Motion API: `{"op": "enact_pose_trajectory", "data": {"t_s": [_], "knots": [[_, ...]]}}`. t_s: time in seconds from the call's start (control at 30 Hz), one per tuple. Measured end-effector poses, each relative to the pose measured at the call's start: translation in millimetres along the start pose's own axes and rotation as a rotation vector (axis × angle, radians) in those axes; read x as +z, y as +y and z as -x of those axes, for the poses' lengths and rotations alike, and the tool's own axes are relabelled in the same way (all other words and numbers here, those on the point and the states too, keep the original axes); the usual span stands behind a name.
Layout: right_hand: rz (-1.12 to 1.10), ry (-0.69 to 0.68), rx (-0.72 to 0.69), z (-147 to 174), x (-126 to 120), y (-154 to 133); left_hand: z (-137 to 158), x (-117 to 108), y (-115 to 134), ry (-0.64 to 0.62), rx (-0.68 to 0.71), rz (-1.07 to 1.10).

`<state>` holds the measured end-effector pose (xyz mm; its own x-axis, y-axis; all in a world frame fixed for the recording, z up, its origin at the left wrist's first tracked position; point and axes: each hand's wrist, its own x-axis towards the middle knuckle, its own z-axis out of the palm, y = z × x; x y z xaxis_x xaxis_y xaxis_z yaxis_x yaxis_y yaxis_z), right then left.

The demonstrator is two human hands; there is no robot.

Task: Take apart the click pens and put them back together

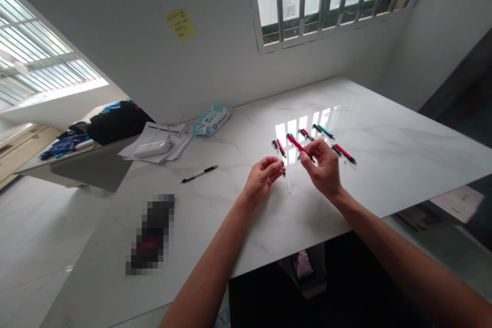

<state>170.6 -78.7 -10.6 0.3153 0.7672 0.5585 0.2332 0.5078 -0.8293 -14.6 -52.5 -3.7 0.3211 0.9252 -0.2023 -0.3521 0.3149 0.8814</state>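
My left hand (264, 177) is closed, its thumb and fingertips pinched together. A thin white pen refill (287, 183) sticks out below those fingertips. My right hand (325, 168) is closed too, fingertips pinched at the lower end of a red pen barrel (295, 143). Just behind my left hand lie a red pen part (281, 148) and a short black pen part (274, 144). More pen parts lie beyond my right hand: a red piece (307, 134), a teal piece (326, 131) and, to its right, a red barrel (345, 153) beside a black piece and a thin white refill (349, 163).
A black and clear pen (199, 173) lies left of my hands on the marbled white table (403, 133). Farther back are papers (177, 151), a white device (152, 149) and a wipes packet (212, 120). A pixelated dark object (150, 236) lies front left. A phone (303, 265) shows below the table edge.
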Motion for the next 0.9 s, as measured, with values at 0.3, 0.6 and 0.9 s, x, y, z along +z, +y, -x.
{"op": "enact_pose_trajectory", "data": {"t_s": [0.3, 0.6, 0.9], "knots": [[0.360, -0.122, -0.131, -1.0, -13.1, -11.4, 1.2, -5.3, 10.2, 0.030, 0.141, -0.252], [0.509, -0.373, -0.062, 27.9, -32.2, -19.9, -2.1, -20.1, 14.9, 0.003, 0.293, -0.701], [0.693, -0.501, -0.045, 30.1, -36.9, -17.5, -0.1, -23.6, 13.3, -0.047, 0.300, -1.029]]}}
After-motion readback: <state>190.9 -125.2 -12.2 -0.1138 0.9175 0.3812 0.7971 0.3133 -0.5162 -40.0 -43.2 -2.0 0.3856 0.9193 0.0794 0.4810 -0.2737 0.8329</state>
